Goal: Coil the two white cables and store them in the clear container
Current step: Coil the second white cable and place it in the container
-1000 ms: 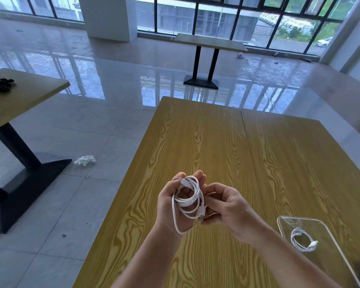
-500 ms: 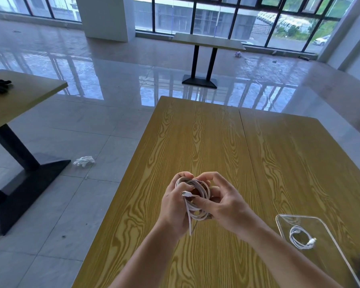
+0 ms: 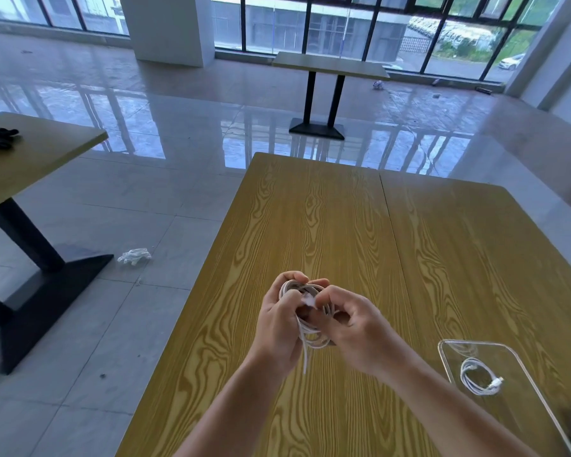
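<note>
A white cable (image 3: 305,331) is wound in loops between both hands above the wooden table (image 3: 327,225). My left hand (image 3: 277,328) grips the coil from the left. My right hand (image 3: 356,328) pinches the cable's white plug end at the top of the coil. A short tail hangs down below the hands. The second white cable (image 3: 478,379) lies coiled inside the clear container (image 3: 521,367) at the lower right of the table.
The table's left edge runs close to my left arm, with tiled floor beyond. A crumpled white item (image 3: 134,256) lies on the floor. Another table (image 3: 30,153) with a black object stands at left. A third table (image 3: 330,65) stands far back.
The coil has been drawn tighter and turned between the hands. My right hand has moved from the coil's lower side to its top, now pinching the plug end.
</note>
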A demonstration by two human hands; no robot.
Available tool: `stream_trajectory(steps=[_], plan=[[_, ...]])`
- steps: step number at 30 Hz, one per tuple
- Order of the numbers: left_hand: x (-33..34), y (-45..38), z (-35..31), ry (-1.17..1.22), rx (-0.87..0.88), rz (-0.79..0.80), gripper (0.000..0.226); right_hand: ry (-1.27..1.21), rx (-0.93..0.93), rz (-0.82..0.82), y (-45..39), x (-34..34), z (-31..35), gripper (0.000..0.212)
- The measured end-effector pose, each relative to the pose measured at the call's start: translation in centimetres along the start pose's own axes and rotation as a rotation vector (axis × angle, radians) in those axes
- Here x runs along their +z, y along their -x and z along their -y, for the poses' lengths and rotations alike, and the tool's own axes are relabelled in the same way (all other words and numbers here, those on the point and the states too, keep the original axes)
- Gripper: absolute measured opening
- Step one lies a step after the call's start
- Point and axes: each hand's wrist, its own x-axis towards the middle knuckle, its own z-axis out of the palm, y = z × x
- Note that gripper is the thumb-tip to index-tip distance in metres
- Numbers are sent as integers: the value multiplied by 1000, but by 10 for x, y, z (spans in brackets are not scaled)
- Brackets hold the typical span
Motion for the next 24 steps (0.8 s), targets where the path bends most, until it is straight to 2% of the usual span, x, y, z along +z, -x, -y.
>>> stream_trajectory(steps=[3, 5, 7, 10, 14, 17, 19, 24], plan=[[-1, 1, -1, -38, -6, 4, 29, 157, -191, -51, 4, -3, 0, 19], [-2, 1, -1, -98, -14, 3, 28, 396, -346, -107, 6, -7, 0, 13], [-3, 1, 1, -196, -13, 9, 27, 529, -416, -138, 5, -10, 0, 14], [-3, 3, 3, -312, -33, 30, 23, 501, -398, -216, 0, -19, 2, 12], [-2, 6, 6, -323, -108, 109, 22, 372, -281, -218, -7, -30, 6, 8], [1, 9, 7, -299, -134, 173, 19, 364, -238, -235, -10, -30, 9, 4], [4, 10, 6, -280, -147, 186, 19, 354, -190, -244, -13, -30, 11, 8], [5, 11, 10, -232, -209, 229, 36, 271, -27, -108, -19, -30, 14, 10]])
